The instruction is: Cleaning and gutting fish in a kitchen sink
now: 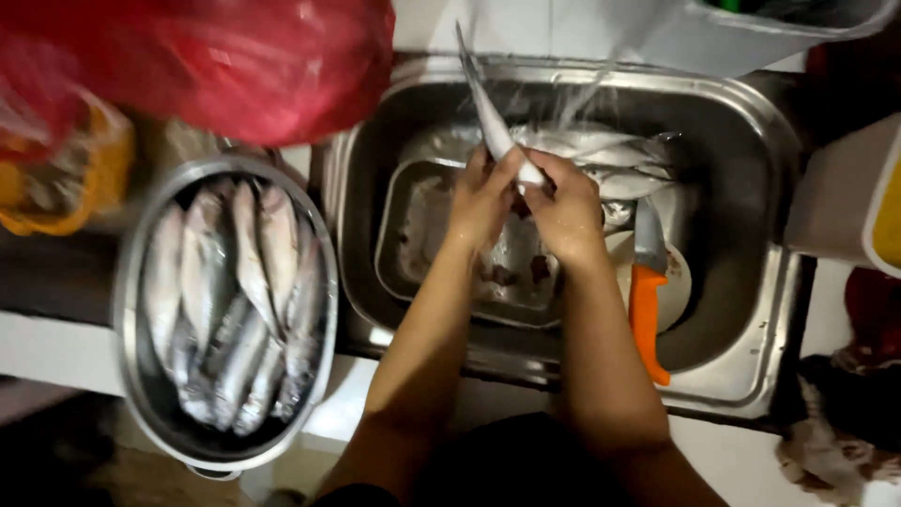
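My left hand (pixel 481 202) and my right hand (pixel 566 211) both grip one slim silver fish (pixel 488 117) over the steel sink (pixel 751 160). The fish points up and away, its tail near the sink's far rim. Water streams down just right of it. Under my hands sits a square metal tray (pixel 408 235) holding dark scraps and water. More silver fish (pixel 610 155) lie at the sink's back right. A knife with an orange handle (pixel 646 319) rests on a white plate (pixel 678 286) in the sink, right of my right wrist.
A round metal bowl (pixel 131 310) holding several whole fish (pixel 235 300) stands on the counter to the left of the sink. A red plastic bag (pixel 235 56) lies behind it. A white container (pixel 845 197) sits right of the sink, with cloth below it.
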